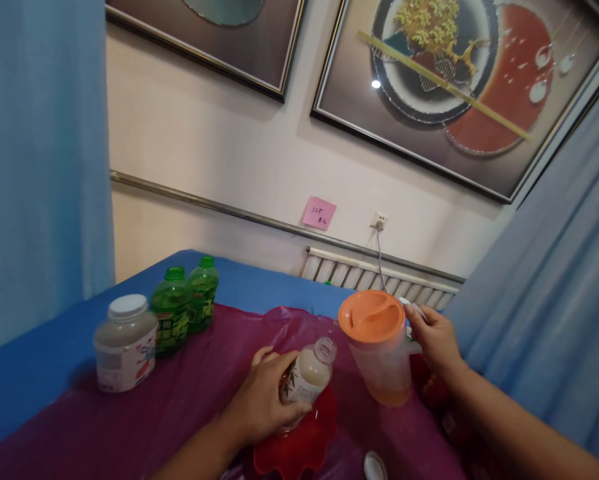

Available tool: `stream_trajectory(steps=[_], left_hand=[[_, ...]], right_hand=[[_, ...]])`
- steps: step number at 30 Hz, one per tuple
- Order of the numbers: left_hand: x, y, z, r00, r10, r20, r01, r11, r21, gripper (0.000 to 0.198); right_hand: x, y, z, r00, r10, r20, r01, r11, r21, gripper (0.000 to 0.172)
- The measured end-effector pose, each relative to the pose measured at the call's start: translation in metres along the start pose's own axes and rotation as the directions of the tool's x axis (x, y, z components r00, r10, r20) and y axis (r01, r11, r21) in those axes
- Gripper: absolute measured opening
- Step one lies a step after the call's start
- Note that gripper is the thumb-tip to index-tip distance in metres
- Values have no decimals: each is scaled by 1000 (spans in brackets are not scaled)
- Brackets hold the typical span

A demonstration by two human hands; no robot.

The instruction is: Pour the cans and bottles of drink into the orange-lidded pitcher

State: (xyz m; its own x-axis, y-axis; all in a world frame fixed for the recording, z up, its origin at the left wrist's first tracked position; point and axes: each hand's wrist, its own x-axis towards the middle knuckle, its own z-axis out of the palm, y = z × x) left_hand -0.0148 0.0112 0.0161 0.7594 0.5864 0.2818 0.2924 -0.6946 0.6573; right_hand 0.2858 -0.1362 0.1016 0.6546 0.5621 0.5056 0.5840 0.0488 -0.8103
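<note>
My left hand [262, 400] is wrapped round a small uncapped bottle [310, 371] of milky drink, held tilted over a red scalloped dish [299, 447]. My right hand [436, 340] grips the handle of a clear pitcher [384, 373] with an orange lid [372, 315]. A little orange liquid sits in the pitcher's bottom. The pitcher stands just right of the bottle, close to its open mouth. A white cap [375, 467] lies on the table near the front edge.
A magenta plastic sheet [144, 413] covers a blue tablecloth [24, 367]. At the left stand a white-lidded jar [125, 343] and two green bottles [184, 308]. Blue curtains hang on both sides; a radiator [379, 277] and wall lie behind.
</note>
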Motion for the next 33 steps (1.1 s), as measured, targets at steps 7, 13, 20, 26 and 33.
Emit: stream_trajectory(steps=[7,13,20,26,33], left_hand=[[3,-11,7,988,-75,-131,73,997,-20,66],[3,-13,9,986,-35,-164,33,999,-11,64],[6,-27,16,992,7,-128,-8,1000,-3,68],[8,-34,19,995,11,-95,-10,1000,11,67],[4,-43,22,991,31,-131,-25,999,48,72]], right_hand=[[-28,57,38,957,246,-155,-204,949,242,60],[-46,75,46,930,327,-169,-241,888,391,60],[-66,73,26,929,341,-144,-266,885,382,52],[-112,80,10,895,401,-196,-350,903,247,50],[-175,79,1,874,293,389,-219,950,-223,25]])
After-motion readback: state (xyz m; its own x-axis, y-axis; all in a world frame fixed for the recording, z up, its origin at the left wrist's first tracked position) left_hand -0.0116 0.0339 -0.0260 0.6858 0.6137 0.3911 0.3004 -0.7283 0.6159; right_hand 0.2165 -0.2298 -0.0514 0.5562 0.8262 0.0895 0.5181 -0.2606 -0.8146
